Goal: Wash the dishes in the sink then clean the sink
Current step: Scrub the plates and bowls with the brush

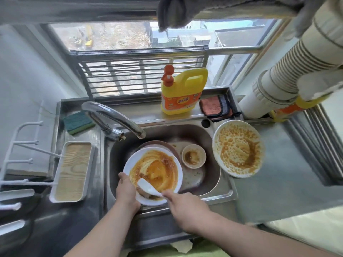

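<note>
Sauce makes the round white plate (154, 169) slippery; left hand (128, 191) grips its near-left rim, right hand (182, 206) pinches a white spoon (148, 187).

white plate (174, 165) by the left fingers (122, 176) smeared orange-brown, white spoon (148, 188) at the right fingertips (165, 193), yellow bottle (182, 90) with orange label beyond them.

Faucet (118, 117) overhangs sink (213, 184) left; small bowl (193, 156) mid-basin; bare floor at right front.
</note>
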Demonstrator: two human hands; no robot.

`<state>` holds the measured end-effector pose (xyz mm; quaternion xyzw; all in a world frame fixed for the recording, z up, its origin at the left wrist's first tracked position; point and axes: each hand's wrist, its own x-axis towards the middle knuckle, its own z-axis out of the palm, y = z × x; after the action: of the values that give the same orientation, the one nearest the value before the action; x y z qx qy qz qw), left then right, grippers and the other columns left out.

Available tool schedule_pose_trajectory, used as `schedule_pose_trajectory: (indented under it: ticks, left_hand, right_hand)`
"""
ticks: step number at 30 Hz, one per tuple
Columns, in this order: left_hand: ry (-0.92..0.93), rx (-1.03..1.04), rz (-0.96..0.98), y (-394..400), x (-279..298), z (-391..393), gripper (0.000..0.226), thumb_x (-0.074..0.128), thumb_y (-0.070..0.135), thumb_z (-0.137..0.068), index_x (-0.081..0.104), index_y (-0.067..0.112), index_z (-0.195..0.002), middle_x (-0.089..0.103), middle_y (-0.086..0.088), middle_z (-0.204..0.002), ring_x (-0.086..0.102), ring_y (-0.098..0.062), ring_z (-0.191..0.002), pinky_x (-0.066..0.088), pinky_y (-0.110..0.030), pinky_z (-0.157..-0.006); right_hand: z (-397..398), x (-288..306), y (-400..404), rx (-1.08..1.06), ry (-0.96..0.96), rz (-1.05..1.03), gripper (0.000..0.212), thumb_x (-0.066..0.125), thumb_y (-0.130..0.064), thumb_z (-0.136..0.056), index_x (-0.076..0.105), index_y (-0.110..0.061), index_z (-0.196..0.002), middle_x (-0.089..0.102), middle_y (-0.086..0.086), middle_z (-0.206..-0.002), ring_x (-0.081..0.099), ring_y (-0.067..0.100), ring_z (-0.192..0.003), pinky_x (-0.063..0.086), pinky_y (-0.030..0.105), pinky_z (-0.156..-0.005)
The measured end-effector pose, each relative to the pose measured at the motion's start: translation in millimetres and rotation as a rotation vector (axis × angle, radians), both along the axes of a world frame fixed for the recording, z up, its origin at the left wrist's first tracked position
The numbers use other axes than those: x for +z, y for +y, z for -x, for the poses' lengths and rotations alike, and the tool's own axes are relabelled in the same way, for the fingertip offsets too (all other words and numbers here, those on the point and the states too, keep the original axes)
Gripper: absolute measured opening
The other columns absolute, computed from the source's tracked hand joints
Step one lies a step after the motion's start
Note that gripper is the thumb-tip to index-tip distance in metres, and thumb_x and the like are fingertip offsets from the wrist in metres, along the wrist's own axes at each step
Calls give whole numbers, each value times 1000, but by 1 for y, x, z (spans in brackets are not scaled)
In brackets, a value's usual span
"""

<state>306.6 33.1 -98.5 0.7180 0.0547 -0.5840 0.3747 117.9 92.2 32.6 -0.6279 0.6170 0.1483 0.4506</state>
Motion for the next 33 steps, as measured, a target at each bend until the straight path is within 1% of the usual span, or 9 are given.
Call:
schedule_pose_trajectory:
  ticks: [5,10,14,18,21,23,26,30,33]
  left_hand:
    - [-100,-64,-10,-1,5,0,61,33,66,-105,53,25,-146,66,-8,-133,67,-39,-117,54,-63,-102]
    - [-252,-104,-50,-6,11,-11,58,31,61,-108,52,24,-147,63,-13,-138,64,-38,-120,53,-58,-105]
    - [-273,-148,2,-4,30,-4,43,30,47,-114,58,18,-130,66,-11,-103,63,-29,-83,58,-38,-72]
    - [-342,-133,26,2,26,-18,50,33,53,-112,55,23,-146,65,-9,-129,64,-33,-117,52,-53,-107]
    - [-386,-114,74,0,26,-32,54,34,55,-111,55,19,-144,66,-11,-133,64,-35,-119,51,-57,-108]
    - [-435,-130,87,-1,30,-35,54,34,54,-111,56,15,-142,66,-11,-129,64,-34,-118,51,-54,-107]
    - [-520,-158,113,5,36,-37,47,34,46,-114,60,13,-134,65,-11,-116,63,-31,-111,51,-43,-98]
    - [-548,-121,152,13,50,-35,47,34,43,-114,59,12,-140,64,-10,-120,60,-26,-110,46,-35,-96]
    - [-547,-52,161,15,60,-33,46,33,42,-115,58,12,-140,61,-7,-118,59,-25,-109,45,-35,-95]
  right_hand:
    - [0,-40,-67,-76,72,88,35,26,-32,-108,35,-46,-139,66,15,-122,64,42,-107,53,47,-86]
    - [36,-31,-3,-123,-4,-27,22,29,-42,-108,43,-37,-125,69,14,-122,64,41,-109,53,50,-92]
    - [-22,-23,-12,-101,-134,-4,27,28,-48,-107,41,-44,-131,68,12,-127,63,41,-112,53,53,-94]
    - [-16,-47,-68,-83,7,114,27,30,-34,-107,36,-44,-131,69,14,-116,65,42,-103,56,51,-85]
    - [20,-35,-45,-55,80,101,33,37,-25,-103,34,-44,-129,68,13,-107,66,41,-96,57,51,-80]
    - [26,-20,-8,-72,28,28,18,31,-36,-108,38,-41,-124,68,13,-104,65,42,-93,56,51,-80]
    - [-4,-4,19,-25,-109,0,22,29,-42,-110,37,-43,-130,68,18,-108,65,45,-97,56,54,-82]
    - [-45,-14,-25,-68,-204,109,27,27,-45,-111,36,-47,-136,69,18,-116,65,44,-104,55,53,-88]
    - [-24,-40,-49,-149,-111,138,27,27,-39,-109,32,-46,-135,69,15,-115,65,41,-100,56,52,-88]
